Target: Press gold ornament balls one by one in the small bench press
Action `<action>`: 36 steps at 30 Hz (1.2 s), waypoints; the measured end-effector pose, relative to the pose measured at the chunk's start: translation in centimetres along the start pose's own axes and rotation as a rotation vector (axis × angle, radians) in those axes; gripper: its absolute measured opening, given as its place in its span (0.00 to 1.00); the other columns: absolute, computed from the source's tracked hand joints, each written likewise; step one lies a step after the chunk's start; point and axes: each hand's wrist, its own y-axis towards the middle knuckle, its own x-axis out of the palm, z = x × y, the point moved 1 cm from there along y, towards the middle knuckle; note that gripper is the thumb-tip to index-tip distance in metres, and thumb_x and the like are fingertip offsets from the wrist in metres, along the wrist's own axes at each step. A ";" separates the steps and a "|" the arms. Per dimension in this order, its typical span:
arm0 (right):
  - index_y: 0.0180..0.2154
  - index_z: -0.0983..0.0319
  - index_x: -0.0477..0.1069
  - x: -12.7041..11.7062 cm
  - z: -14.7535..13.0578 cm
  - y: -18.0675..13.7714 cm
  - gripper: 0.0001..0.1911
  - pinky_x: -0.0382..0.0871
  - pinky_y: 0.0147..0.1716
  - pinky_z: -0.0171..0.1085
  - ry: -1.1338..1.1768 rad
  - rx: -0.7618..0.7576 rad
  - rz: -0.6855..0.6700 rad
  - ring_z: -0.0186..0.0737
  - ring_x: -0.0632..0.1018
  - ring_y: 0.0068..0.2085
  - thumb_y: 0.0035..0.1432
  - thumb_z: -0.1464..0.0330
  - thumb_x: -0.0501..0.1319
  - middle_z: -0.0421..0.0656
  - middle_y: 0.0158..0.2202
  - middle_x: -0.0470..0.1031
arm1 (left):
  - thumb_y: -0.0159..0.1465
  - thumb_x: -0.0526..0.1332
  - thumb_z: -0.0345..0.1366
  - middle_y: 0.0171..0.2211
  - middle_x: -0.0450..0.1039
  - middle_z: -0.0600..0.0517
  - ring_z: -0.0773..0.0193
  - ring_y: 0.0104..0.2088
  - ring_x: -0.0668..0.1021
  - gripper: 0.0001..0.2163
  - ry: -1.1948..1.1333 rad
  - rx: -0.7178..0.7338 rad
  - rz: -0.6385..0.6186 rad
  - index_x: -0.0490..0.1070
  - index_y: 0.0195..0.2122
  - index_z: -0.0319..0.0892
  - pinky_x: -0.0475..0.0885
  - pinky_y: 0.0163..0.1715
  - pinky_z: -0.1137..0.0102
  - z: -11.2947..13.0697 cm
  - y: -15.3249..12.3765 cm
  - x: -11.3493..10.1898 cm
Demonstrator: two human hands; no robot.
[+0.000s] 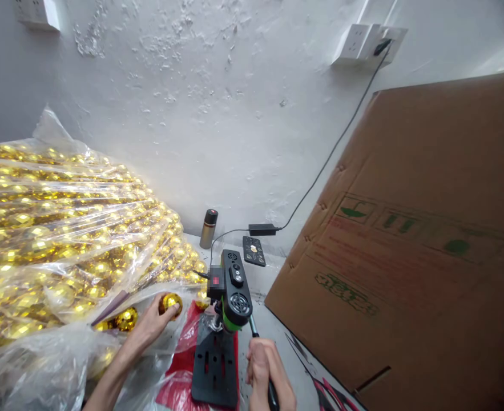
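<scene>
My left hand (154, 321) is closed around a shiny gold faceted ball (172, 306), just left of a small bench drill press. The press has a black top housing (236, 285) with a green lower edge and a black slotted base plate (215, 365). On its right side, my right hand (269, 374) wraps around the black grip of the lever handle (273, 397), whose metal rod (253, 326) runs up to the press. The drill tip and chuck are mostly hidden under the housing. Red plastic sheeting (178, 365) lies beneath the base plate.
A large clear plastic bag (63, 228) full of gold balls fills the left. A tall cardboard box (397, 240) stands at right. Behind the press are a bottle (209, 229), a phone (254, 251) and a power adapter (262, 229), its cable rising to a wall socket (374, 44).
</scene>
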 end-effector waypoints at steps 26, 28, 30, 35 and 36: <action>0.32 0.58 0.67 -1.8 1.0 0.3 0.16 0.65 0.32 0.33 -0.064 -0.146 -0.156 0.34 0.70 0.31 0.76 0.71 0.53 0.38 0.29 0.68 | 0.61 0.66 0.50 0.57 0.81 0.35 0.38 0.57 0.82 0.27 0.013 0.202 -0.128 0.75 0.59 0.43 0.77 0.60 0.46 -1.8 -8.8 10.5; 0.32 0.58 0.67 -1.5 0.9 0.0 0.16 0.65 0.33 0.33 -0.042 -0.118 -0.142 0.34 0.70 0.31 0.77 0.70 0.53 0.38 0.29 0.68 | 0.61 0.65 0.50 0.57 0.82 0.36 0.38 0.57 0.82 0.27 0.009 0.206 -0.136 0.75 0.59 0.44 0.77 0.60 0.46 -1.8 -9.0 10.3; 0.32 0.58 0.66 -1.5 0.8 -0.1 0.17 0.64 0.33 0.34 -0.038 -0.115 -0.143 0.35 0.69 0.31 0.77 0.69 0.52 0.39 0.29 0.68 | 0.61 0.66 0.51 0.57 0.82 0.36 0.37 0.57 0.82 0.27 0.007 0.209 -0.146 0.76 0.59 0.45 0.77 0.60 0.46 -1.8 -9.1 10.0; 0.32 0.57 0.67 -1.6 0.9 -0.1 0.16 0.63 0.33 0.34 -0.044 -0.103 -0.145 0.34 0.69 0.31 0.77 0.68 0.53 0.38 0.30 0.67 | 0.59 0.68 0.47 0.56 0.82 0.36 0.36 0.56 0.82 0.26 0.023 0.191 -0.211 0.77 0.57 0.44 0.77 0.60 0.45 -0.9 -8.5 9.1; 0.33 0.57 0.67 -1.6 0.9 -0.1 0.16 0.63 0.33 0.34 -0.044 -0.100 -0.139 0.34 0.69 0.32 0.77 0.68 0.53 0.38 0.30 0.67 | 0.58 0.68 0.47 0.55 0.83 0.36 0.36 0.56 0.82 0.26 0.030 0.191 -0.225 0.78 0.57 0.44 0.76 0.59 0.45 -0.5 -8.3 8.9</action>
